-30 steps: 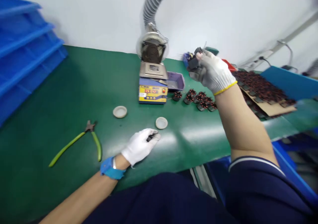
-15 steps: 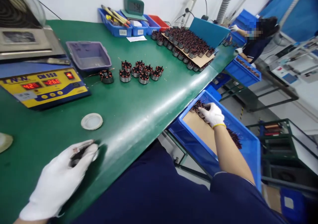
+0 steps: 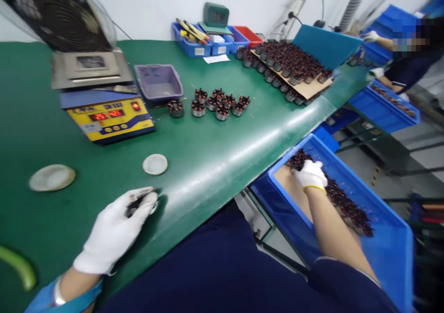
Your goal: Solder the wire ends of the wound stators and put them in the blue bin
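My left hand (image 3: 116,229), in a white glove, rests on the green table (image 3: 215,155) near its front edge, fingers pinched on a small dark object I cannot name. My right hand (image 3: 310,174), also gloved, reaches down into a blue bin (image 3: 381,220) beside the table and is closed among dark wound coil parts (image 3: 343,206) lying on a cardboard sheet. Whether it holds one is hidden. A loose group of the same coil parts (image 3: 218,104) stands on the table's middle.
A yellow-fronted soldering station (image 3: 109,118) with red digits sits at the left under a fan. Nearby are a purple tray (image 3: 159,81), two white lids (image 3: 155,164), a cardboard sheet piled with coils (image 3: 294,67), blue parts bins (image 3: 204,40). Another person (image 3: 405,58) works at the far right.
My right hand left the table's far side and dropped into the blue bin, then shifted slightly among the coils. My view swung right. My left hand stayed pinched on the table.
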Demonstrator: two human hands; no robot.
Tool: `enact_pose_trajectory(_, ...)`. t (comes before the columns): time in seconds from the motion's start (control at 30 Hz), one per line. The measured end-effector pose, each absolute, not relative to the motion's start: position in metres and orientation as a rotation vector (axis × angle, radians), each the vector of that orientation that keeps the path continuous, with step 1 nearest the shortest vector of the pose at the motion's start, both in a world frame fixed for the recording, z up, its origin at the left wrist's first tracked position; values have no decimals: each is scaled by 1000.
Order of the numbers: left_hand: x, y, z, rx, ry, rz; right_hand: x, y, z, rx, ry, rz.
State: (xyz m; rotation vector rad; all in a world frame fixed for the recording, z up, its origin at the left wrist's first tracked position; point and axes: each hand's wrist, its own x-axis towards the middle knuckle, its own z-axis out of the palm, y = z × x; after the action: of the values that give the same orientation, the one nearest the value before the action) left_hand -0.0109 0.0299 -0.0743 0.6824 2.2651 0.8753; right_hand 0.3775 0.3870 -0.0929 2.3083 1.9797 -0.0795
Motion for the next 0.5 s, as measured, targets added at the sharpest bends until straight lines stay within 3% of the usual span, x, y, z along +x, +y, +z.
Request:
enact_pose_trajectory(0.13, -11, 30, -76, 867, 2249, 913, 307, 372, -54, 2234, 2766, 138)
enact_pose_trajectory(0.23, -12, 28, -77, 936, 2250, 930, 221, 368, -46, 1427, 3392, -107)
enact_pose_trajectory(0.3, -13, 26, -79, 947, 2253, 955, 162, 373, -49, 1156, 3363, -15)
enact_pose_trajectory(0.5, -16, 24, -82, 969, 2233, 1039, 78, 391, -56, 1445, 2877, -108)
